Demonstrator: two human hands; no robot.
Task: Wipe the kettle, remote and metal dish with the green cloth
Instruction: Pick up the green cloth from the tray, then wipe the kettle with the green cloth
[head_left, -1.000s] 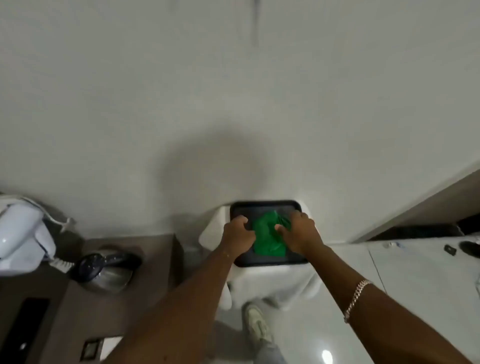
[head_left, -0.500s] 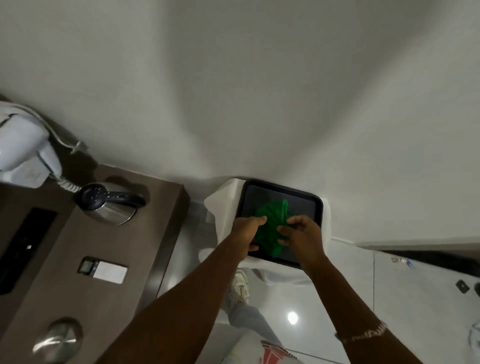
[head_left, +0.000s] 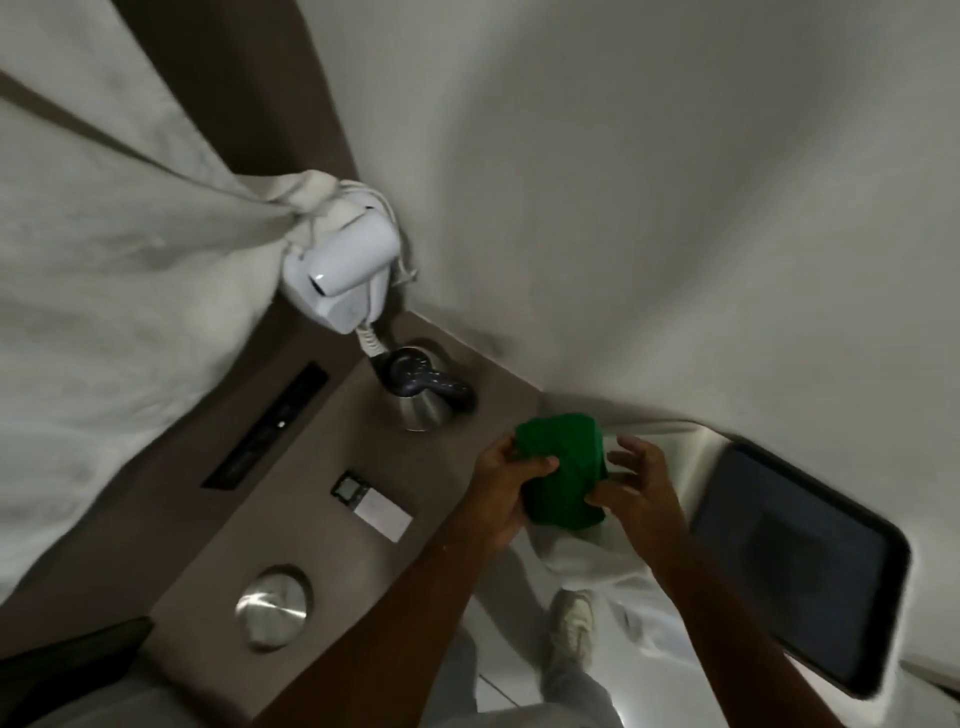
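At frame centre, the left hand (head_left: 501, 486) grips the bunched green cloth (head_left: 563, 470) and the right hand (head_left: 636, 486) pinches its lower edge, just past the brown countertop's (head_left: 322, 499) right edge. On the counter stand the steel kettle with black handle (head_left: 421, 397), the flat white remote (head_left: 371, 506) and the round metal dish (head_left: 272, 605), well apart. At right, the black rectangular tray (head_left: 802, 564) lies bare.

My room looks dim and a bit blurry. The edges bend, and the metal dish (head_left: 274, 606) shines.
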